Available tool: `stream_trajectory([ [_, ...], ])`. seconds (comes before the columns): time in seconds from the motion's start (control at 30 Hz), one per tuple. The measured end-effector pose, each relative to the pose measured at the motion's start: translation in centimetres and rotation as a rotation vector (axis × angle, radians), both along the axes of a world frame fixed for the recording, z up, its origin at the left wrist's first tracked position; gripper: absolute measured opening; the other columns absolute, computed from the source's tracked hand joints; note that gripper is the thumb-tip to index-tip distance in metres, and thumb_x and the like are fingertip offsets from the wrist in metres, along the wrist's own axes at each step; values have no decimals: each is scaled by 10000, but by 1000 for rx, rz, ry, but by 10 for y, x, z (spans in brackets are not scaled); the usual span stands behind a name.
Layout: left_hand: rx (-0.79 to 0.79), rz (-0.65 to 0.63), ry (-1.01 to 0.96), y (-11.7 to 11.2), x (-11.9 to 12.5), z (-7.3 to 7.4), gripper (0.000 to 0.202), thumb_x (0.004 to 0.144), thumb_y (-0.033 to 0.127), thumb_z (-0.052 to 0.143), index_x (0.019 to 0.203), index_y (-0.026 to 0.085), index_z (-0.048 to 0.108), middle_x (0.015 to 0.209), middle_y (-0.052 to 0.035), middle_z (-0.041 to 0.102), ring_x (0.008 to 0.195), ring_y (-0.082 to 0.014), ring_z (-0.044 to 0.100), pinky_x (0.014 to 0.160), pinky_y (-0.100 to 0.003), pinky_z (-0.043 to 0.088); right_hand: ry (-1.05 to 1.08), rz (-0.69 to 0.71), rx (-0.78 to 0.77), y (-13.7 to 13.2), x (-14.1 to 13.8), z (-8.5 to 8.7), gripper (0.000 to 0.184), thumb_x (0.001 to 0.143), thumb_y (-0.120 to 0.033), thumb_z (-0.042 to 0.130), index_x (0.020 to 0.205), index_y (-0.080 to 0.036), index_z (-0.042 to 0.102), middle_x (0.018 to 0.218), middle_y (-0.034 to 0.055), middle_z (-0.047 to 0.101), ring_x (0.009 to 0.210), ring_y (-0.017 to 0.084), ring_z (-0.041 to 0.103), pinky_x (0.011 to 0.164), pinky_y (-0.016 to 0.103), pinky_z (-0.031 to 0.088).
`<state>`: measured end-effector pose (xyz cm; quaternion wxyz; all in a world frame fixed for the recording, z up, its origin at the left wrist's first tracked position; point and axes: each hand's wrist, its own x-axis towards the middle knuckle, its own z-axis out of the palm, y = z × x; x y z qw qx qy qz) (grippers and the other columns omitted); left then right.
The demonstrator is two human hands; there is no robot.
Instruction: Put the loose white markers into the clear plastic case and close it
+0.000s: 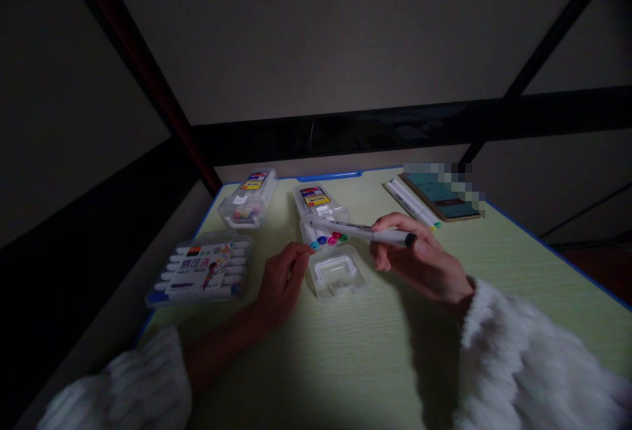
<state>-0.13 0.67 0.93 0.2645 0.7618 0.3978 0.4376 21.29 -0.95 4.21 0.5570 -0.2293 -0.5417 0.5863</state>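
Hands apart at frame centre: right hand [419,262] pinches a white marker with black cap [355,229], long axis left-right, over the open clear plastic marker case [338,275]; left hand [279,288], unclenched, touches that case's left edge.

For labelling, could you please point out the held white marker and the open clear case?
white marker with black cap [353,227]: head view, mid-barrel.
open clear plastic marker case [337,276]: head view, hinged lid.
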Motion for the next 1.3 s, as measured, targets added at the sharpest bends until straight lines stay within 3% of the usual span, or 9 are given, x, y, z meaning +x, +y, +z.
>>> stream_trajectory([
  [0.2, 42, -5, 13, -1, 0, 0, 208, 875, 243, 380, 817, 155, 560, 564, 42, 483, 499, -99, 441, 496, -206, 325, -31, 69, 21, 0, -1, -2, 315, 716, -420, 679, 948, -210, 636, 684, 21, 684, 586, 115, 592, 522, 227, 434],
  [0.47, 101, -3, 64, -3, -1, 2, 207, 869, 232, 386, 811, 155, 570, 598, 24, 553, 495, -98, 474, 506, -202, 367, -124, 46, 36, 0, -6, -7, 340, 702, -410, 694, 965, -206, 623, 707, 18, 681, 603, 121, 607, 527, 237, 456],
  [0.63, 245, -56, 52, -2, -2, 1, 154, 868, 159, 404, 846, 150, 556, 681, -4, 580, 570, -108, 525, 551, -200, 409, -138, 34, 40, 0, -8, -8, 322, 695, -381, 709, 950, -204, 625, 722, 17, 680, 618, 122, 621, 517, 229, 458],
  [0.77, 396, -156, 49, -3, -3, 2, 163, 869, 105, 405, 940, 152, 543, 794, -38, 572, 713, -128, 556, 637, -218, 454, -139, 66, 49, 0, -9, -7, 310, 705, -343, 710, 966, -201, 623, 714, 13, 695, 604, 103, 623, 527, 210, 470],
  [0.97, 538, -293, 157, -4, -6, -2, 337, 869, 87, 391, 1194, 137, 465, 1142, -142, 525, 1051, -190, 525, 851, -289, 480, -142, 61, 27, 0, -13, -9, 293, 718, -295, 704, 981, -197, 619, 705, 3, 700, 594, 83, 622, 508, 175, 470],
  [1.13, 544, -338, 212, -3, -7, -5, 425, 879, 92, 374, 1300, 144, 377, 1311, -170, 423, 1229, -223, 420, 949, -347, 453, -169, 29, 18, 0, -14, -12, 256, 721, -250, 700, 960, -196, 628, 666, -15, 692, 537, 64, 592, 495, 166, 466],
  [1.3, 534, -369, 248, -2, -7, -6, 440, 898, 117, 351, 1337, 143, 333, 1376, -165, 368, 1283, -231, 369, 1005, -393, 416, -187, 12, 23, 2, -14, -15, 253, 710, -202, 704, 951, -192, 630, 638, -28, 672, 506, 54, 567, 480, 165, 446],
])
